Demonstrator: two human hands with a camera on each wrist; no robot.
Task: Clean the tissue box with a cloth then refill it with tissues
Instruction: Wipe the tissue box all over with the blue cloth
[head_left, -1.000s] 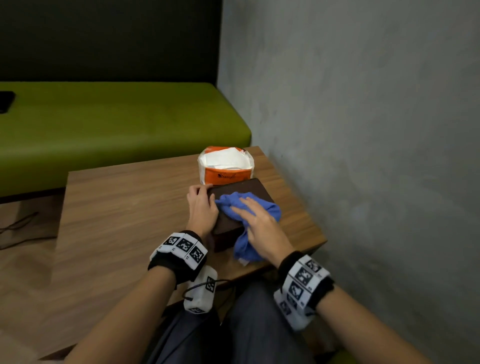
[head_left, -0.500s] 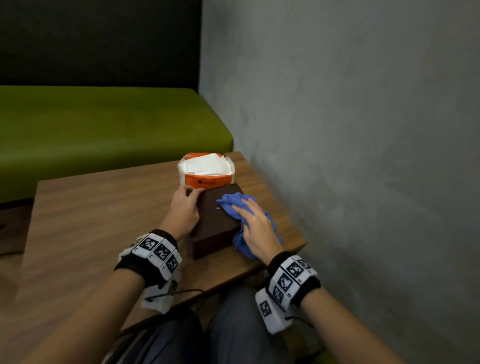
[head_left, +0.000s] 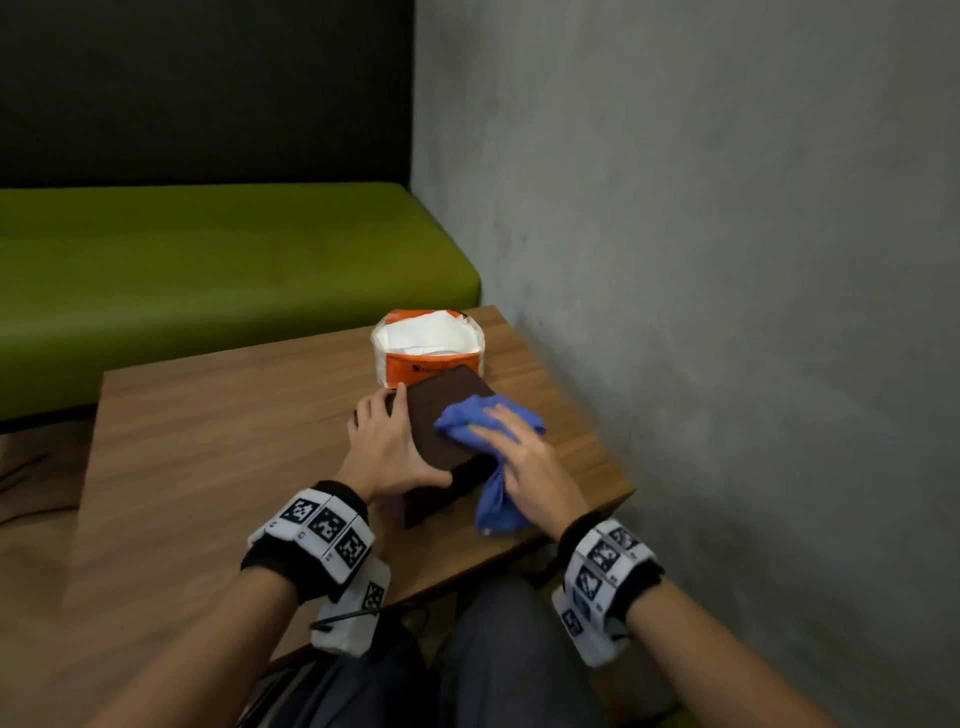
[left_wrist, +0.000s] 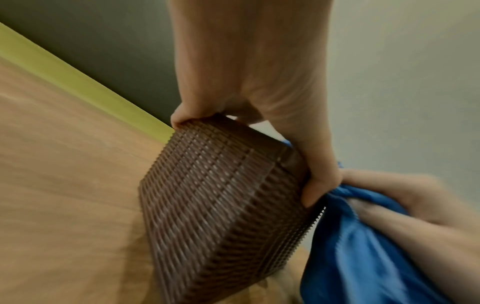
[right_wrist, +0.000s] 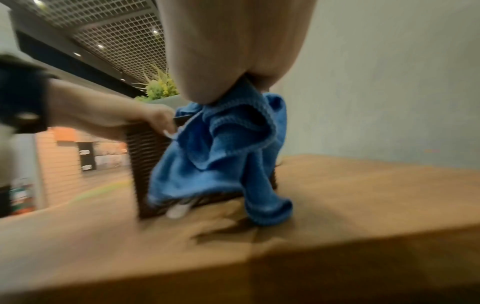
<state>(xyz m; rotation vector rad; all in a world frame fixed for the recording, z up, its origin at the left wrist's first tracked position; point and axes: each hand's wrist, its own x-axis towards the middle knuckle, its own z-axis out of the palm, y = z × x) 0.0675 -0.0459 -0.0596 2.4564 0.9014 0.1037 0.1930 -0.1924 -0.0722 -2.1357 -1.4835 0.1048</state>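
At the table's (head_left: 218, 447) right edge, close to the near right corner, the brown woven tissue box (head_left: 441, 415) stands tilted, its near end resting on the wood. My left hand (head_left: 387, 452) grips its left side, fingers hooked over the far edge and thumb curled round the near corner. My right hand (head_left: 530, 457) lies flat on the blue cloth (head_left: 493, 499), fingers stretched out and pressing it onto the box's upper face; the cloth's loose end hangs down the box's right side onto the table. Just beyond the box, touching its far end, stands the orange tissue pack (head_left: 428, 348), open on top, white tissues showing.
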